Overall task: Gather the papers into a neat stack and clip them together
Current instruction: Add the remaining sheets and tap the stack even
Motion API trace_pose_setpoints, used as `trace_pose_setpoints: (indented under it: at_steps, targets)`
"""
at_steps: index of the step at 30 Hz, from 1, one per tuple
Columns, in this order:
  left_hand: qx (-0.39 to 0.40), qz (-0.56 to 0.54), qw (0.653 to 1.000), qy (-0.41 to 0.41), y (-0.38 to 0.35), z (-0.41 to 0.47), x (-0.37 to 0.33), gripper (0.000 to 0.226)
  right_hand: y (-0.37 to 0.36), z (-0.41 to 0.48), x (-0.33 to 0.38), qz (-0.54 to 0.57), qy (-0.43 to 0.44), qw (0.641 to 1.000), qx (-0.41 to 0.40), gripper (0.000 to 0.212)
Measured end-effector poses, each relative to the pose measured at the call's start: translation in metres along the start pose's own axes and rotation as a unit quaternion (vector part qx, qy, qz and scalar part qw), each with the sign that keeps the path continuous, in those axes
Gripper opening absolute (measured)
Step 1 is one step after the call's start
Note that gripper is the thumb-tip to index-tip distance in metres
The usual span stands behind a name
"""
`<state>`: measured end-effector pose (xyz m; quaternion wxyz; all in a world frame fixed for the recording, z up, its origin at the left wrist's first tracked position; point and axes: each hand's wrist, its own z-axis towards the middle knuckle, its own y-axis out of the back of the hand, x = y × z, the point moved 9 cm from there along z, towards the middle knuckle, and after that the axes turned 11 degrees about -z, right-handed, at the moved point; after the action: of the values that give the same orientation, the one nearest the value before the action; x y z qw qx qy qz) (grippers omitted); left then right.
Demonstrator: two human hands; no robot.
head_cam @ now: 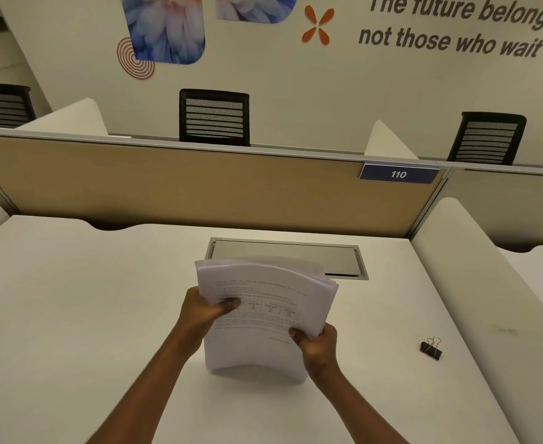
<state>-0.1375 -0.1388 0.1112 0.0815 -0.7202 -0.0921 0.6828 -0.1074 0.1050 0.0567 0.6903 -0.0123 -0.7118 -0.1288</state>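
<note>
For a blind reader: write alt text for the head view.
The left hand and right hand grip opposite edges of a bowed stack of papers over a white desk. A black binder clip lies apart on the desk, to the right.

An office: a white cubicle desk with a grey metal cable hatch and a small black binder clip, a tan partition panel bearing a blue plate numbered 110, black mesh-backed chairs, grey slogan lettering on the wall
</note>
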Motion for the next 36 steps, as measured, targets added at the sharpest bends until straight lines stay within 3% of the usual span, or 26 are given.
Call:
trace_pose_setpoints:
  at_steps: [6, 10, 13, 23, 26, 31, 36]
  targets:
    - [0.004, -0.006, 1.000, 0.027, 0.002, -0.008, 0.015, 0.053, 0.001, -0.004, 0.017, 0.030, 0.036, 0.998, 0.040, 0.035]
    - [0.001, -0.005, 1.000, 0.028, 0.002, -0.008, 0.015, 0.035, 0.017, -0.001, 0.071, 0.084, 0.103, 0.991, -0.012, 0.039]
    - [-0.009, -0.001, 1.000, 0.024, 0.005, -0.009, 0.017, 0.038, 0.026, 0.004, 0.120, 0.060, 0.140, 0.987, -0.057, 0.035]
    - [-0.005, -0.007, 1.000, 0.015, 0.002, -0.015, 0.013, 0.037, 0.028, 0.013, 0.158, -0.020, 0.101, 0.988, -0.114, 0.011]
    - [0.002, -0.005, 1.000, 0.017, 0.002, -0.016, 0.014, 0.044, 0.029, 0.014, 0.153, -0.031, 0.079, 0.990, -0.114, 0.018]
    - [0.023, 0.000, 0.999, 0.022, 0.002, -0.015, 0.016, 0.077, 0.033, 0.017, 0.145, -0.008, 0.046, 0.993, -0.113, 0.034]
    - [0.037, 0.016, 0.998, 0.042, 0.000, -0.016, 0.024, 0.052, 0.031, 0.019, 0.144, -0.006, 0.036, 0.994, -0.101, 0.033]
